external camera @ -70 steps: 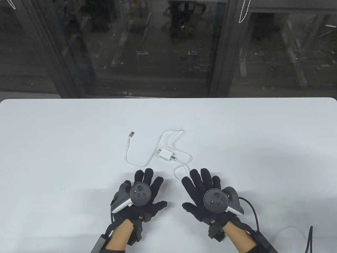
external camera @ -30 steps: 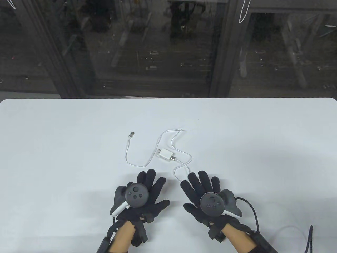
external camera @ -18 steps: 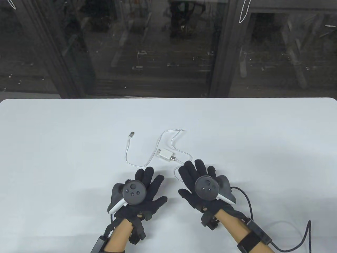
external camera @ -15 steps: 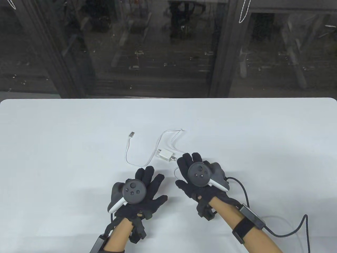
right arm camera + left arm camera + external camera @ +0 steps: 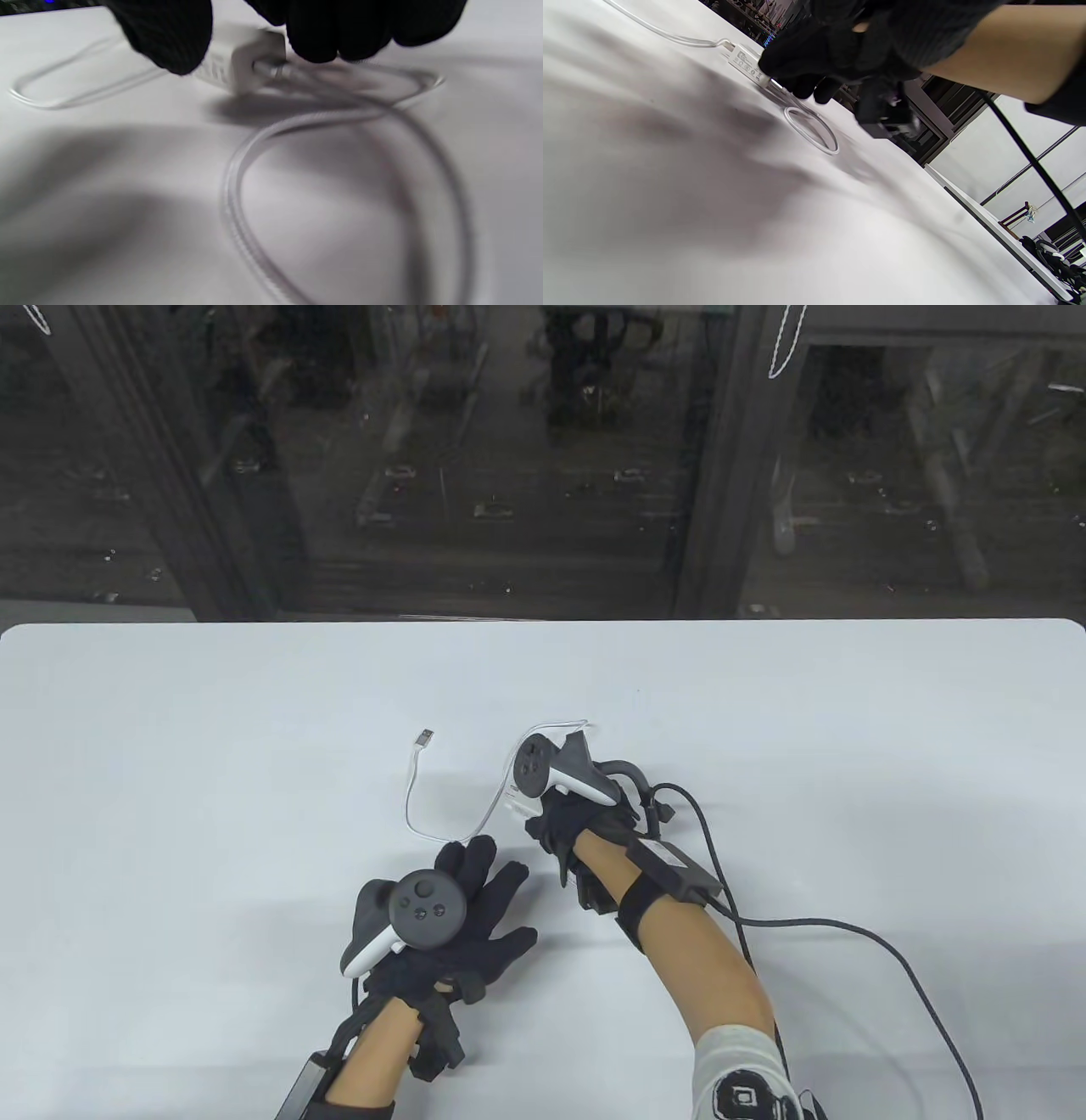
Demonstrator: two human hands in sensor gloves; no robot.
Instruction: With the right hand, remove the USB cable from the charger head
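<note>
While the left hand [image 5: 450,916] rests flat and released on the bench [image 5: 170,729], the right hand [image 5: 568,806] covers the charger [image 5: 515,804]. Left wrist: fingers curl around it, grasp unclear. Right wrist: cable [image 5: 322,114] still plugged; limp, light; pinch the plug [image 5: 271,70].

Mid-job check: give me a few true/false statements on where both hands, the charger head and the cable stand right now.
1. The USB cable is plugged into the charger head. True.
2. The left hand grips the charger head. False: it lies flat on the table, apart from it.
3. The right hand is over the charger head, fingers on either side. True.
4. The cable's free plug is in the left hand. False: it lies loose on the table.
</note>
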